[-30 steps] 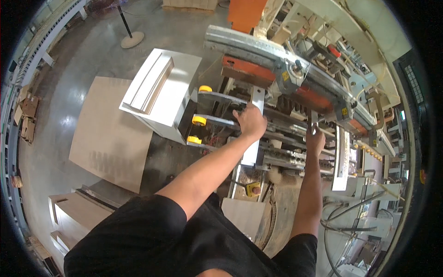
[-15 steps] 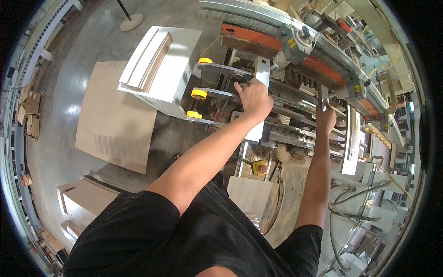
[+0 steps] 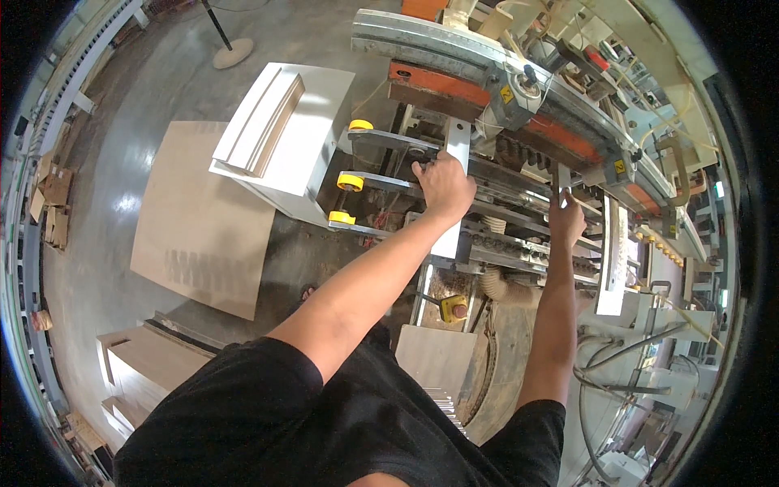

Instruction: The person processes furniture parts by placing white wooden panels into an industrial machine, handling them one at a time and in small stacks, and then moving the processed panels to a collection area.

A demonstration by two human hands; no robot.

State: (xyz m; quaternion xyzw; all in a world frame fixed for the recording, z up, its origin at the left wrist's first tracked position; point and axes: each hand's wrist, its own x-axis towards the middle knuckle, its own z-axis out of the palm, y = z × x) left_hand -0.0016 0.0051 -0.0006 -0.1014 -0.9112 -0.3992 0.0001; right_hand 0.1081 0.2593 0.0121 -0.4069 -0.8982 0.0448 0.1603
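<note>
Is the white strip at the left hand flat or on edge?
Flat: the white strip shows its broad face upward past the left hand.

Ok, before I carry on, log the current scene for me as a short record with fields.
Left hand: the hand is on a long white strip lying across the machine rails; grip unclear
Right hand: the hand is at the near end of a narrow strip; grip unclear
Right of right hand: second white strip
Beyond hands: orange-faced beam
Rail ends, left: three yellow rollers
Left of rollers: white stack, narrow strips on top
Nearer the person: yellow button box
</note>
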